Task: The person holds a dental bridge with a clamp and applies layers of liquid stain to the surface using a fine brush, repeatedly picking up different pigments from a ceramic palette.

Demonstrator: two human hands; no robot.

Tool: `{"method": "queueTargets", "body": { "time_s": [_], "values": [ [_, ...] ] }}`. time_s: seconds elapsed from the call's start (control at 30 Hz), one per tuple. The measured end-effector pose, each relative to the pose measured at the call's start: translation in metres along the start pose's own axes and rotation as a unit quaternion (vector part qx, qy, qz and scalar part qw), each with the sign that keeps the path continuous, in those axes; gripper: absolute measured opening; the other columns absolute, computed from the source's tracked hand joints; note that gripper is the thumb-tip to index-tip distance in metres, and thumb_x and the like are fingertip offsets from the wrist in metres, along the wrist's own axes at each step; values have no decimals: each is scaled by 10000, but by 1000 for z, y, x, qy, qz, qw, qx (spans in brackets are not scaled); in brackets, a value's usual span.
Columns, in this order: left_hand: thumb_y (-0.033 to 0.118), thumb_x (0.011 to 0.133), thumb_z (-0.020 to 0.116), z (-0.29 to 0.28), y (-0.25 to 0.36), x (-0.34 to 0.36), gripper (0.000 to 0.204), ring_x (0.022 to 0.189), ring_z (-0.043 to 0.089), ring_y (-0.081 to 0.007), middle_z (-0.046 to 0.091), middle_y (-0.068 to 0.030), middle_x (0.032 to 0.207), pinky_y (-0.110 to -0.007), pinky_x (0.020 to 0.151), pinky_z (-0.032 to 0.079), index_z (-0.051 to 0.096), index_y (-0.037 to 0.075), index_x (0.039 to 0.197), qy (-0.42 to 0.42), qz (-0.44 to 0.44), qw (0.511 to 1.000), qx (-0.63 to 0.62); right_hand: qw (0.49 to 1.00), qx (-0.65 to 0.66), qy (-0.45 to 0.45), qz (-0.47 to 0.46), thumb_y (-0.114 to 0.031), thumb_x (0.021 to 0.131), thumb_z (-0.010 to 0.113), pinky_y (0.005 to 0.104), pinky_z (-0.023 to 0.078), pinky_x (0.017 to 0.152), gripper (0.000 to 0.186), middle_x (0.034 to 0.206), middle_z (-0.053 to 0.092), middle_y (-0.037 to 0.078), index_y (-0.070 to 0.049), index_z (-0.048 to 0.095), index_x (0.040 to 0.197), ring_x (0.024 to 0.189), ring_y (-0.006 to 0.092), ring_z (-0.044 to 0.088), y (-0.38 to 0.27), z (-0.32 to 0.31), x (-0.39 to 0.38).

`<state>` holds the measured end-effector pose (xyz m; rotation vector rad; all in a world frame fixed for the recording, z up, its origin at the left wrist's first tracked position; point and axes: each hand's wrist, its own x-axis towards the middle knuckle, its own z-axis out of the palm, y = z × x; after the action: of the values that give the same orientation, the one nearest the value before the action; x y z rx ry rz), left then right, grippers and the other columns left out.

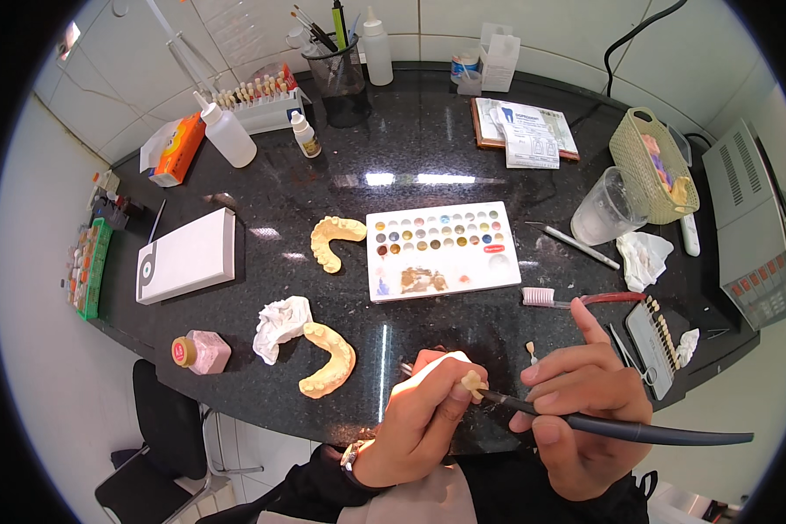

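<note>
Near the table's front edge, my left hand (419,430) is closed, pinching a small cream-coloured dental crown piece (472,382) between thumb and finger. Some white tissue (445,360) is tucked in the same hand. My right hand (589,410) grips a fine brush (664,433) with a dark, thick handle, its index finger raised. The brush tip meets the lower side of the crown piece or lies just beside it; I cannot tell which. Beyond my hands lies a white paint palette (480,278) with rows of coloured wells. Left of it rest two yellowish dental arch models (330,360).
A crumpled tissue (281,325) and a pink jar (208,351) lie left. To the right are a toothbrush (603,298), a shade guide (648,345), a clear cup (604,210) and a basket (651,162). A white box (188,258) and bottles (229,135) stand farther left.
</note>
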<state>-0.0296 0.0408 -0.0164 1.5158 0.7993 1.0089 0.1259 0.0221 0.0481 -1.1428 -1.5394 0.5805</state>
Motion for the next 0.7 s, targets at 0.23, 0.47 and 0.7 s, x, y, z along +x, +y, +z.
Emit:
{"method": "queueTargets", "body": {
  "time_s": [0.23,0.47,0.7],
  "values": [
    [114,947,430,0,-1,-2,161,773,461,-229,537,-88,801,-318,745,386,535,1,992,1,-24,1000,-13,1000,-13,-23,-10,-142,777,655,616,181,1035,133,646,632,32,-58,562,822,796,195,622,2,1,2],
    [186,967,392,1,-1,1,221,696,473,-131,542,-65,811,-260,663,384,508,6,914,6,9,1000,19,998,-44,-29,-24,-135,783,653,623,174,1031,127,628,638,16,-65,564,841,811,184,616,2,0,4],
    [97,941,433,-2,-1,-2,161,795,474,-237,558,-100,840,-317,741,396,537,-8,1006,-6,-4,1000,7,996,-64,-40,-50,-142,787,658,630,179,1026,138,630,637,12,-74,562,857,810,171,611,2,-3,3]
  ]
}}
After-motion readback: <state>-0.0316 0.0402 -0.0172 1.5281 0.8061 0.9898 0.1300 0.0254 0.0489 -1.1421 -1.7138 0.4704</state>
